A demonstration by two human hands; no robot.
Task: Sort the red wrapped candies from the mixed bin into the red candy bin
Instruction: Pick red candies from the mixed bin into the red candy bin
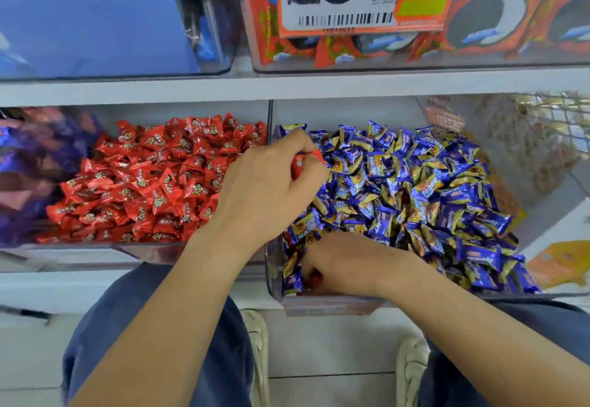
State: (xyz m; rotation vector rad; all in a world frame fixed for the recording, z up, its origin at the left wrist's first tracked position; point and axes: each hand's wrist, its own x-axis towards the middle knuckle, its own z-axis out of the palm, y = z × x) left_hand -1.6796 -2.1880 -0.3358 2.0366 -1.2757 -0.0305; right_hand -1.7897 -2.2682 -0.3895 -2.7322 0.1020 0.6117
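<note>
**Head view: carrying a red candy across to the red bin**

Head view shows the left hand (271, 180) raised over the divider between the two bins, its fingers curled around a red candy (305, 161) that shows between thumb and forefinger. The right hand (348, 263) is dug into the near left corner of the mixed bin (274, 288), fingers buried among blue and gold candies (415, 189); something red (314, 279) shows at the fingertips, but whether it is gripped cannot be told.

The step in hand appears to be the transfer. To do it well, the left hand should clear the divider fully and open only above the red pile (153, 183) in the red candy bin (95, 248), so the candy does not drop back. The right hand should separate the red piece from its blue neighbours before lifting, so no blue candy is carried along.
</note>
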